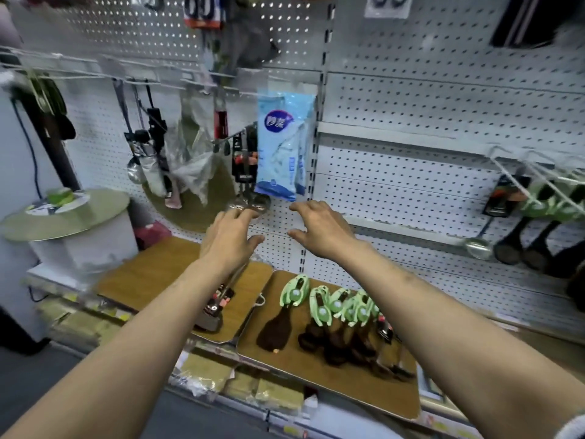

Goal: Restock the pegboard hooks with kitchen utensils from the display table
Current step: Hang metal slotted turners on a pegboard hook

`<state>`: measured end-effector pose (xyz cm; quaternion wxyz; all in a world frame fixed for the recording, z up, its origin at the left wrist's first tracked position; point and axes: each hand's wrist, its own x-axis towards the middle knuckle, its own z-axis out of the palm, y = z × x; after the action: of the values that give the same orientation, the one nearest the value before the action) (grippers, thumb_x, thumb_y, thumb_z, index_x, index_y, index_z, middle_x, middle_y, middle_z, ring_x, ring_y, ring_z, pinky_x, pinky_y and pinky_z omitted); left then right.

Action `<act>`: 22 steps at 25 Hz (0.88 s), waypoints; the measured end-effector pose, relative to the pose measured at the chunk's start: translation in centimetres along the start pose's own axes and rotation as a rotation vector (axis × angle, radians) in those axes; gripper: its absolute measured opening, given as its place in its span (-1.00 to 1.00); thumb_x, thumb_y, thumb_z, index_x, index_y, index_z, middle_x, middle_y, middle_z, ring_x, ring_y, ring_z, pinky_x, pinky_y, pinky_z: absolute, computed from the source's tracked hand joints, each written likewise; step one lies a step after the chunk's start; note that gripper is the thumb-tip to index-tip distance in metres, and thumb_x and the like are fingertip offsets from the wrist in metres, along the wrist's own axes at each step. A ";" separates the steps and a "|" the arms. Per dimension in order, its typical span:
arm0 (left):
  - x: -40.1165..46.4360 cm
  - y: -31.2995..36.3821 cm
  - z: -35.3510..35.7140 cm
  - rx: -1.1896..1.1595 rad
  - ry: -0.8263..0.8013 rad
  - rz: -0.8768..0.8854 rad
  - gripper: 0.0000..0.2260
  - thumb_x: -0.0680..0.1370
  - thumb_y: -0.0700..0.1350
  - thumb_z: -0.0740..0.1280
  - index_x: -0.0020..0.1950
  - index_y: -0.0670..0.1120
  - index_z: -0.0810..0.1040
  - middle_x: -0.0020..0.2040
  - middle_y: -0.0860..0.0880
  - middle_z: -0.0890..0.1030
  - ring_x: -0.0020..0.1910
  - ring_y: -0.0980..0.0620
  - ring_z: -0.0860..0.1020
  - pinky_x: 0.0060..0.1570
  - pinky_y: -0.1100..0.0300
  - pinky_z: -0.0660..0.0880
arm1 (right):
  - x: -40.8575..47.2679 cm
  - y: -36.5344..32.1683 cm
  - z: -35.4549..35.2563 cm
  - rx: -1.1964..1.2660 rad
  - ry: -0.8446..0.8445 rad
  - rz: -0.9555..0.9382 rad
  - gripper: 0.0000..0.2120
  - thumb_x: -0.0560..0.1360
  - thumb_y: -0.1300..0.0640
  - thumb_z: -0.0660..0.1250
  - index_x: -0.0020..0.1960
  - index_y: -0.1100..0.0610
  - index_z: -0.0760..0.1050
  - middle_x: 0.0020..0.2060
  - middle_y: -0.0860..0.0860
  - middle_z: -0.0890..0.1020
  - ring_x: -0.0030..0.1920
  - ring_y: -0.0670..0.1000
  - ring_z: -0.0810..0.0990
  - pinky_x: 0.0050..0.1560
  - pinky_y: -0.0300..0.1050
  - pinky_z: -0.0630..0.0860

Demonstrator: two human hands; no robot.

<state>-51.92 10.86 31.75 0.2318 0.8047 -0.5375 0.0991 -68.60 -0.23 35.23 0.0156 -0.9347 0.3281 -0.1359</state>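
Observation:
Both my hands are raised in front of the white pegboard [411,99]. My left hand [229,237] has relaxed fingers and touches the bowls of steel ladles [250,202] that hang from a hook. My right hand [319,228] is spread and holds nothing, just below a blue packet [281,147] on a hook. On the wooden display table [335,384] below lie several dark spatulas with green card tops [326,308]. A steel utensil with a red label [221,299] lies on the left board.
Ladles and dark spoons with green cards [535,229] hang on wire hooks at the right. More utensils and plastic bags [190,160] hang at the left. A white box with a round lid [69,217] stands at the far left. Packets fill the shelf below.

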 end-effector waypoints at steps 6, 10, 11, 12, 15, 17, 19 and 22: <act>7.3 -9.4 5.8 -0.007 -0.127 -0.111 -0.56 0.51 0.13 0.37 0.34 0.06 0.42 0.27 -0.07 0.50 0.24 -0.14 0.43 0.22 -0.01 0.42 | 11.8 -1.6 9.0 0.043 -0.160 0.006 -0.45 0.57 -0.13 0.29 0.48 0.04 0.29 0.45 0.07 0.40 0.45 0.13 0.33 0.36 0.06 0.38; 10.0 -15.3 11.1 -0.066 -0.284 -0.223 -0.58 0.52 0.09 0.37 0.35 0.03 0.44 0.30 -0.10 0.47 0.29 -0.16 0.41 0.23 0.00 0.40 | 17.2 -2.2 15.9 0.100 -0.296 0.052 -0.47 0.56 -0.12 0.30 0.46 0.04 0.33 0.41 0.09 0.44 0.42 0.15 0.36 0.34 0.08 0.41; 10.4 -17.0 12.7 -0.084 -0.331 -0.247 -0.58 0.52 0.08 0.38 0.35 0.02 0.44 0.29 -0.12 0.48 0.28 -0.17 0.42 0.23 -0.01 0.41 | 18.2 -2.4 17.9 0.119 -0.343 0.071 -0.48 0.56 -0.12 0.31 0.45 0.04 0.34 0.39 0.10 0.46 0.40 0.16 0.38 0.32 0.08 0.43; 10.7 -18.7 14.4 -0.096 -0.371 -0.261 -0.58 0.51 0.07 0.38 0.34 0.02 0.45 0.28 -0.12 0.50 0.27 -0.17 0.43 0.22 0.00 0.43 | 19.1 -2.6 19.9 0.139 -0.385 0.092 -0.49 0.56 -0.12 0.31 0.44 0.05 0.36 0.36 0.12 0.48 0.38 0.16 0.41 0.30 0.07 0.44; 11.5 -23.3 19.4 -0.145 -0.432 -0.288 -0.59 0.50 0.09 0.39 0.31 0.00 0.49 0.22 -0.14 0.56 0.18 -0.17 0.50 0.13 0.04 0.48 | 20.6 -2.7 26.6 0.268 -0.507 0.229 -0.52 0.57 -0.10 0.31 0.39 0.11 0.43 0.32 0.12 0.53 0.33 0.15 0.47 0.27 0.00 0.45; 11.9 -26.2 23.2 -0.195 -0.515 -0.298 -0.62 0.52 0.08 0.38 0.29 -0.02 0.51 0.19 -0.15 0.58 0.11 -0.16 0.55 0.05 0.08 0.49 | 21.2 -3.2 31.8 0.395 -0.554 0.385 -0.56 0.57 -0.09 0.31 0.32 0.17 0.51 0.28 0.12 0.57 0.30 0.15 0.52 0.27 -0.03 0.44; 11.7 -28.6 26.7 -0.250 -0.608 -0.299 -0.66 0.52 0.07 0.38 0.25 -0.02 0.53 0.15 -0.14 0.62 0.08 -0.16 0.58 0.03 0.09 0.51 | 21.7 -4.0 36.6 0.517 -0.623 0.583 -0.61 0.58 -0.09 0.30 0.24 0.17 0.56 0.16 0.08 0.62 0.23 0.14 0.58 0.12 -0.12 0.47; 11.5 -31.5 30.6 -0.320 -0.683 -0.310 -0.69 0.52 0.03 0.38 0.21 -0.07 0.55 0.11 -0.13 0.65 0.12 -0.14 0.60 0.10 0.07 0.51 | 23.2 -5.6 42.1 0.798 -0.706 0.903 -0.56 0.61 -0.07 0.28 0.36 0.17 0.46 0.18 0.00 0.54 0.31 0.08 0.51 0.14 -0.14 0.44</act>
<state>-21.36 -3.33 1.33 0.1741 0.8166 -0.4647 -0.2948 -36.69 -12.66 0.99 0.5184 -0.6179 0.5849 0.0858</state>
